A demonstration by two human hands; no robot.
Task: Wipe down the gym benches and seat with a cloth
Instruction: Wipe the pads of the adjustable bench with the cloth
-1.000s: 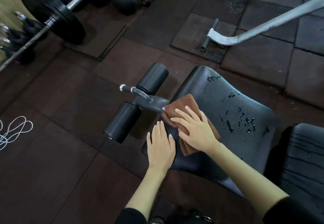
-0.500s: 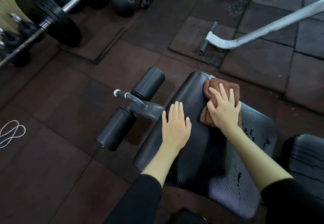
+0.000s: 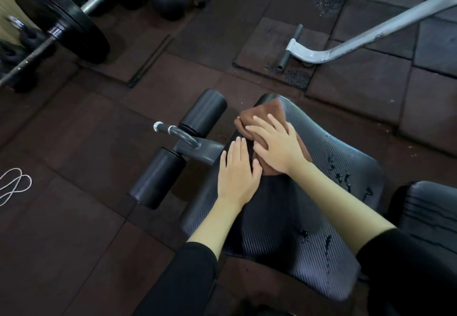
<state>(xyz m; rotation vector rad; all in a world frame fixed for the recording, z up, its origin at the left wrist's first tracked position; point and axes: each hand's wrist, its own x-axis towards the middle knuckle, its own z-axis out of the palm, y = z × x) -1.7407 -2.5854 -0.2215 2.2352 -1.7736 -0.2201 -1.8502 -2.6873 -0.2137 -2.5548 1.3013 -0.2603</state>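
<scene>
A black ribbed bench seat (image 3: 329, 192) fills the lower middle, with water droplets along its right side. A folded brown cloth (image 3: 262, 115) lies on the seat's far left corner. My right hand (image 3: 277, 145) presses flat on the cloth, fingers straight and spread. My left hand (image 3: 237, 174) rests flat on the seat's left edge, just beside the cloth, fingers straight. A second black pad (image 3: 430, 209) shows at the right edge.
Two black foam rollers (image 3: 180, 152) on a grey bracket with a chrome handle stick out left of the seat. A barbell with a black plate (image 3: 61, 19) and dark balls lie at the back left. A grey metal frame (image 3: 346, 41) crosses the back right. White cord (image 3: 14, 187) on the floor left.
My right hand has slid the cloth from the seat's far middle to its far left corner, next to my left hand. My left hand stays flat on the left edge.
</scene>
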